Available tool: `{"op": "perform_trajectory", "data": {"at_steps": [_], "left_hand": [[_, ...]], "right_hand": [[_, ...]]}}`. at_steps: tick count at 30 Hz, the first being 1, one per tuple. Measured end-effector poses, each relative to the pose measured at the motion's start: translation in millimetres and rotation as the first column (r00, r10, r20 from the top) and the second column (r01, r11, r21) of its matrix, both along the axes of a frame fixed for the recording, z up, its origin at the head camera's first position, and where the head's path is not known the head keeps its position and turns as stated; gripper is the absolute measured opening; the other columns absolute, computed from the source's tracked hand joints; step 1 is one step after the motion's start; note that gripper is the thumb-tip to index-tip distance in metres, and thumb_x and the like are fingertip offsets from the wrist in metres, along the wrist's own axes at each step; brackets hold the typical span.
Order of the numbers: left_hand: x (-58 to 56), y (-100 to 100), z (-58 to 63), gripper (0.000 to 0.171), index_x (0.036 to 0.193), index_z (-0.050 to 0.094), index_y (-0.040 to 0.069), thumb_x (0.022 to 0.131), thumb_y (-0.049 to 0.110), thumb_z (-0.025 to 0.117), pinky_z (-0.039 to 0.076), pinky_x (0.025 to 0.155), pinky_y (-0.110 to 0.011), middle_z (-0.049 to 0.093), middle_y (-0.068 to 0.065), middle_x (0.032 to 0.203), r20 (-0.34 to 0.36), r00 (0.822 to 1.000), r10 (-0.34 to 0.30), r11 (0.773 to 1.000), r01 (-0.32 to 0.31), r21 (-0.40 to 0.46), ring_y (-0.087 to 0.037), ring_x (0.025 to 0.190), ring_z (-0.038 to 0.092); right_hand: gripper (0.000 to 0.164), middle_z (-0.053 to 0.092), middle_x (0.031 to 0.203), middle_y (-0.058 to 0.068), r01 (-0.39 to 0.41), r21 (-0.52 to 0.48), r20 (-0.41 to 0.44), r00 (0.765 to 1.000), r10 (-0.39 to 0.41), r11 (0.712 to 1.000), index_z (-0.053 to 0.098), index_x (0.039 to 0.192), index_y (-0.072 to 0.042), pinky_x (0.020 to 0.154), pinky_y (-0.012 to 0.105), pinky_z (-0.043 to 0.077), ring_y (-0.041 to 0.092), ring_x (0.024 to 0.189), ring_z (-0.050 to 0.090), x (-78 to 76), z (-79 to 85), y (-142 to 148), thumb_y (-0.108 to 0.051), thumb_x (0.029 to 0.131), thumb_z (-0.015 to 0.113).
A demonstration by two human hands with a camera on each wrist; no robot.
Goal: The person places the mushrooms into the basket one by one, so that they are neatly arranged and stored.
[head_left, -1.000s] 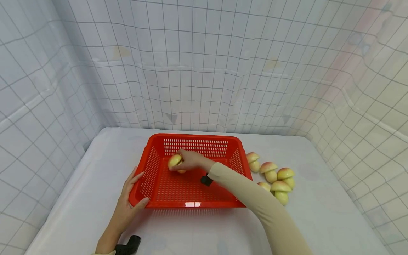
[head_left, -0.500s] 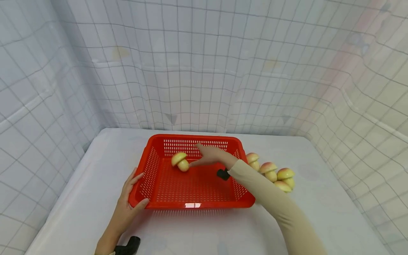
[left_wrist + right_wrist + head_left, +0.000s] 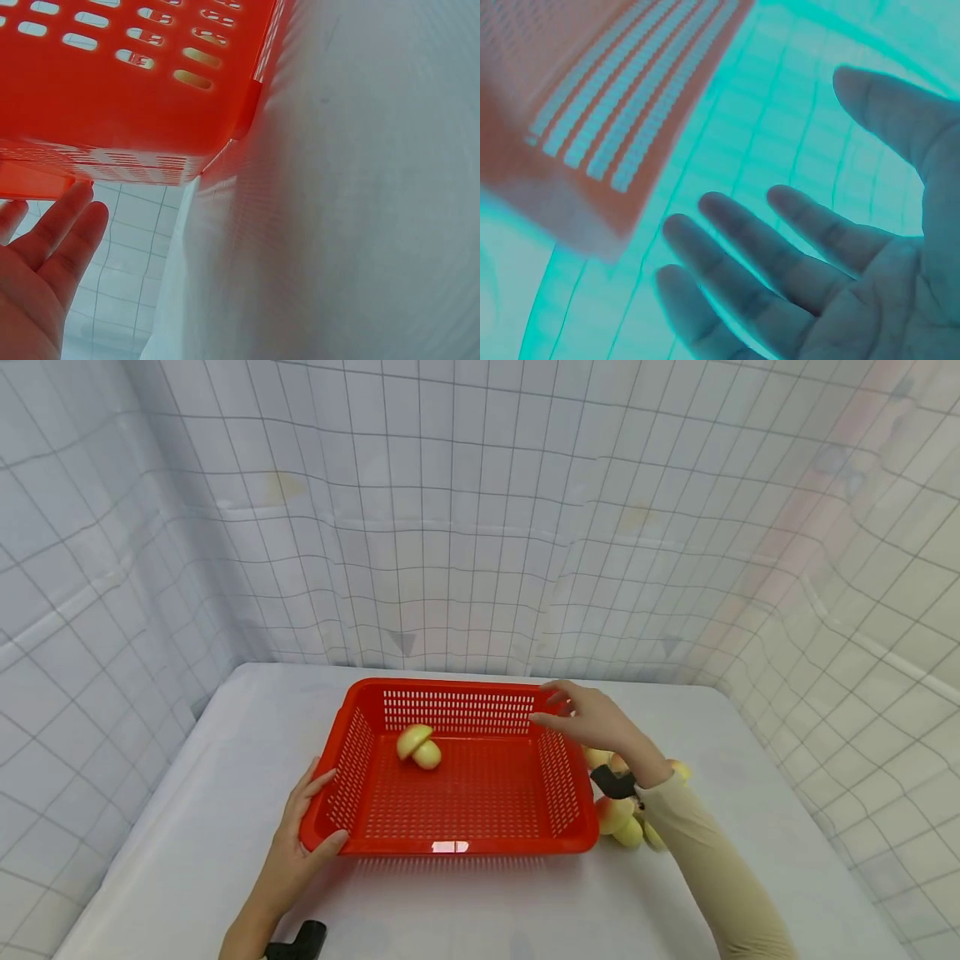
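A red plastic basket [image 3: 457, 843] with slotted walls stands mid-table. Inside it, left of the middle, a toy mushroom [image 3: 414, 743] with a yellow and pinkish cap lies on its side. My left hand [image 3: 296, 843] rests at the basket's front left corner, thumb over the rim and fingers along the left side; in the left wrist view these fingers [image 3: 67, 232] look straight. Over the back right corner of the basket hovers my right hand [image 3: 592, 718], fingers loosely spread and holding nothing. The right wrist view shows its bare palm [image 3: 877, 315].
Several more toy mushrooms [image 3: 617, 814] lie to the right of the basket, partly hidden under my right wrist and sleeve. White table cloth [image 3: 465, 914] surrounds the basket. A grid-patterned curtain [image 3: 465, 527] hangs behind and on both sides.
My right hand has let go of the mushroom inside the basket and moved right, to above the right rim. The left hand stays at the basket's corner.
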State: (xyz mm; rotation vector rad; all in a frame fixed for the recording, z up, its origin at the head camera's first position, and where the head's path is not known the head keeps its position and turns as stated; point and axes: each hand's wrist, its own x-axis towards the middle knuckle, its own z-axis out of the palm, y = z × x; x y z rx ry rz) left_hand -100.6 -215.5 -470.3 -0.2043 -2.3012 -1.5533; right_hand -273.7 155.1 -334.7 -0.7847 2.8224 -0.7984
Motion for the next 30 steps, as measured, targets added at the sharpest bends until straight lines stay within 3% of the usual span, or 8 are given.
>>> {"op": "perform_trajectory", "data": {"at_steps": [5,14,20,30], "left_hand": [[-0.6,0.4,-0.8,0.071,0.145,0.037,0.014,0.081,0.003,0.067,0.039,0.087,-0.012,0.012,0.006,0.156,-0.011,1.0,-0.003,1.0,0.003,0.005,-0.007,0.133,0.023],[-1.9,0.5,-1.3,0.071,0.145,0.037,0.015,0.082,0.003,0.066,0.04,0.086,-0.013,0.011,0.007,0.156,-0.002,1.0,-0.004,1.0,0.004,0.023,-0.008,0.133,0.024],[-2.8,0.3,-3.6,0.071,0.145,0.037,0.014,0.081,0.003,0.066,0.04,0.086,-0.013,0.011,0.004,0.157,-0.008,1.0,-0.002,1.0,0.003,0.015,-0.008,0.132,0.024],[-2.3,-0.3,-4.0,0.07,0.145,0.037,0.015,0.082,0.004,0.066,0.041,0.086,-0.015,0.011,0.006,0.156,0.001,1.0,-0.011,0.999,0.011,0.038,-0.009,0.133,0.024]], "right_hand": [[0.057,0.065,0.113,0.009,0.123,-0.116,-0.106,0.985,-0.136,0.986,0.054,0.129,-0.011,0.079,0.046,0.05,0.026,0.098,0.061,6.9,-1.0,39.9,-0.049,0.088,0.061],[0.056,0.065,0.108,0.018,0.318,-0.239,-0.215,0.904,-0.369,0.917,0.051,0.132,-0.007,0.078,0.052,0.046,0.034,0.097,0.059,9.4,-13.4,99.3,-0.047,0.092,0.055],[0.063,0.062,0.113,0.022,0.413,-0.21,-0.218,0.864,-0.455,0.886,0.044,0.137,-0.003,0.077,0.053,0.045,0.037,0.099,0.058,13.3,-29.4,127.1,-0.048,0.094,0.052],[0.077,0.051,0.127,0.03,0.507,-0.074,-0.13,0.849,-0.513,0.859,0.031,0.142,0.003,0.077,0.059,0.042,0.046,0.11,0.049,17.6,-51.3,159.4,-0.056,0.094,0.042]]}}
